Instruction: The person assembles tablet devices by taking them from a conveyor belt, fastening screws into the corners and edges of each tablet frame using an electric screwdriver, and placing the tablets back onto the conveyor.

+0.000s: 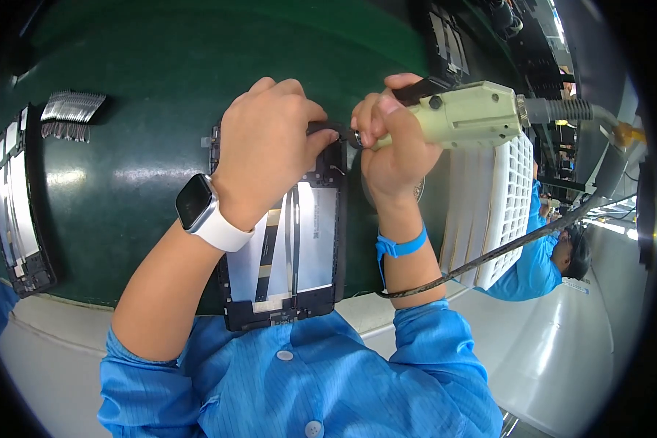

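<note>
While the left hand [266, 142] is pressing the tablet [281, 241] at frame centre, the right hand [390, 142] is gripping a screwdriver [463, 115].

Opened tablet chassis [306, 241]: black frame, silver interior, lying flat on green surface. Pale-green electric screwdriver [463, 117] at its top edge.

Bare green counter [146, 87] lies open along the far edge and left of the tablet [310, 241]. A frame [18, 204] blocks the left edge, metal strips [71, 108] the far left corner, white trays [493, 212] the right side.
</note>
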A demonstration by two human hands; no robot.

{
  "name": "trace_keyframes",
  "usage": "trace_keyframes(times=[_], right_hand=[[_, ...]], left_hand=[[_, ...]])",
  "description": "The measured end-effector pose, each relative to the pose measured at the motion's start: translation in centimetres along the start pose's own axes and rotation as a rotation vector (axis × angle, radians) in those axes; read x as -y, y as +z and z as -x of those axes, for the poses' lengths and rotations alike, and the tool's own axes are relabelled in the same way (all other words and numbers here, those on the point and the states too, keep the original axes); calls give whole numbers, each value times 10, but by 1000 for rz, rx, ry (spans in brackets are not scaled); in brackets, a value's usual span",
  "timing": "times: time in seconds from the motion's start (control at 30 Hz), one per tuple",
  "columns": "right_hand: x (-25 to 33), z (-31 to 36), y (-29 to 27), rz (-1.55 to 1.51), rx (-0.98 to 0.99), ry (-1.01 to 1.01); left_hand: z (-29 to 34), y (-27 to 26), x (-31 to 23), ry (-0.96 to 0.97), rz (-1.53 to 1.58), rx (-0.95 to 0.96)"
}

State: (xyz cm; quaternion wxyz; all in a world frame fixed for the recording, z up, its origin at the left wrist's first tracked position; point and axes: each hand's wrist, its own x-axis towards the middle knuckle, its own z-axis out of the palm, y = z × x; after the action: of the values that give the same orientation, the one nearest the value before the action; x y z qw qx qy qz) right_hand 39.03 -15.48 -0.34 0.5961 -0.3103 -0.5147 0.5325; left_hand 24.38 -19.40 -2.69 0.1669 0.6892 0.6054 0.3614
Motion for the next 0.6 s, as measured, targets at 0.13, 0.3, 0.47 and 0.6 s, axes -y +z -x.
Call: trace_keyframes(times=[0.13, 0.3, 0.47, 0.6], right_hand=[[2, -1, -2, -9, -26, 5], [23, -11, -24, -62, -61, -145], [31, -6, -56, 58, -168, -148], [22, -2, -59, 130, -218, -120]], left_hand=[[-1, -1, -3, -9, -15, 16], [0, -1, 2, -5, -3, 11], [-1, 1, -1, -17, 29, 2], [-1, 2, 0, -16, 25, 0]])
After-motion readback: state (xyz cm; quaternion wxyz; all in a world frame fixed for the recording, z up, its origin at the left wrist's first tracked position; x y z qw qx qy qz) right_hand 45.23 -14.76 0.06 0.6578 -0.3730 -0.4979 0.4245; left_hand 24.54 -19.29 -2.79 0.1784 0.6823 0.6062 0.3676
